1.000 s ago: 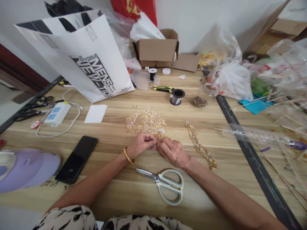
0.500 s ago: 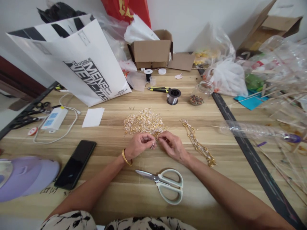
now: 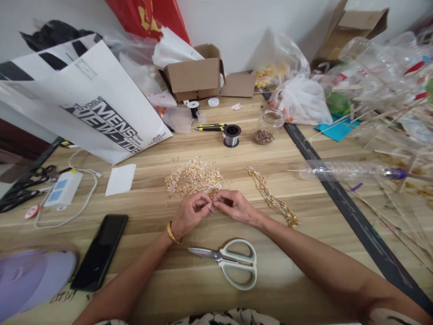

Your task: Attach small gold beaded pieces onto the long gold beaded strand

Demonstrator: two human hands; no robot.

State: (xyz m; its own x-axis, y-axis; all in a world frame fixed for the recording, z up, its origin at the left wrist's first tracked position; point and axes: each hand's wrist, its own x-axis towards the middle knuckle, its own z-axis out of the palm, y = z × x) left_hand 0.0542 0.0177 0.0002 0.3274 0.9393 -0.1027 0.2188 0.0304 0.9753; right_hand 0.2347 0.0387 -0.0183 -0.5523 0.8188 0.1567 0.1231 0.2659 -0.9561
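Note:
My left hand [image 3: 191, 214], with a gold bangle [image 3: 173, 234] at its wrist, is closed in a pinch. The fingertips of my right hand [image 3: 237, 206] are pinched too and meet the left ones. Whatever they hold between them is too small to make out. Just beyond both hands spreads a loose pile of small gold and pale pink beaded pieces [image 3: 192, 176]. To the right of my right hand lies a bundle of gold beaded strands [image 3: 272, 196]. White-handled scissors [image 3: 233, 261] rest on the wooden table [image 3: 162, 280] below my hands, blades pointing left.
Beyond the pile are a wire spool [image 3: 232, 136], a yellow-black cutter [image 3: 211, 127] and a glass jar of beads [image 3: 268, 128]. A phone [image 3: 99, 252], a white power strip [image 3: 64, 189] and a large paper bag [image 3: 91, 104] stand left. Plastic bottles and sticks crowd the right.
My fingertips have come together, closing the small gap between the hands. The view has shifted slightly to the right. The scissors and beaded strands lie as before.

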